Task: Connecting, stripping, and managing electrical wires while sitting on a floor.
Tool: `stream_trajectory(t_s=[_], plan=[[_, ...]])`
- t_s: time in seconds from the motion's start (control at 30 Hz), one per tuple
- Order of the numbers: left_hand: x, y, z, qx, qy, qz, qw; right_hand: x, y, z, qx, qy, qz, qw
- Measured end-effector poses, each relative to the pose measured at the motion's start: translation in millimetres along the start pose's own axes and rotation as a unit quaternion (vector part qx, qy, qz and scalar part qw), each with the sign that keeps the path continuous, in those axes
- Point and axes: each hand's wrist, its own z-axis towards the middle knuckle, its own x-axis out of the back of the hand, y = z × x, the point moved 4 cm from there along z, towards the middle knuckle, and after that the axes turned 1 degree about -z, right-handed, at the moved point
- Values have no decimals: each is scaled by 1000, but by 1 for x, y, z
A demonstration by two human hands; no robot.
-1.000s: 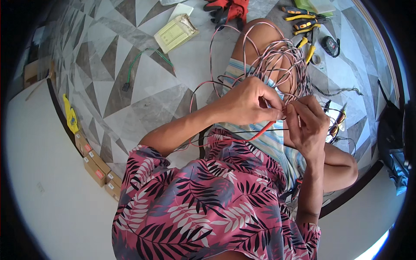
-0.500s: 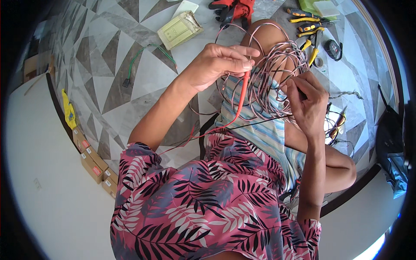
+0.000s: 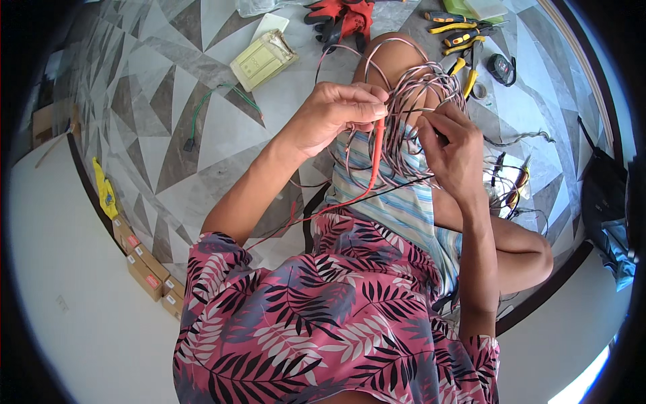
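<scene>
- Head view: left hand [image 3: 333, 116], fingers clamped on red probe [image 3: 377, 151]; right hand [image 3: 454, 147], fingers together, grip contents unclear.
- Wire coil [image 3: 406, 99] lies across leg [image 3: 397, 59], between and beyond the hands.
- Step, judged: probing the coil; next move likely calls for steady contact.

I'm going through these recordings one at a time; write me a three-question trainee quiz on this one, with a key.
1. Which hand grips the red probe?

2. True or false: the red-and-black gloves lie on the floor, off the hands.

3. Multiple choice: what colour is the thin wire lying by itself at the left?
A) blue
B) green
C) white

Key:
1. The left hand.
2. True.
3. B.
</scene>
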Motion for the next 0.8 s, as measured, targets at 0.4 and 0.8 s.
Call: stream_trajectory(t_s=[0.4, 0.8], plan=[[-26, 1, -1, -20, 77, 59, 995, -31, -30, -18, -134, -11, 157, 978], [-29, -18, -2, -107, 178, 66, 976, -63, -28, -39, -202, 11, 236, 950]])
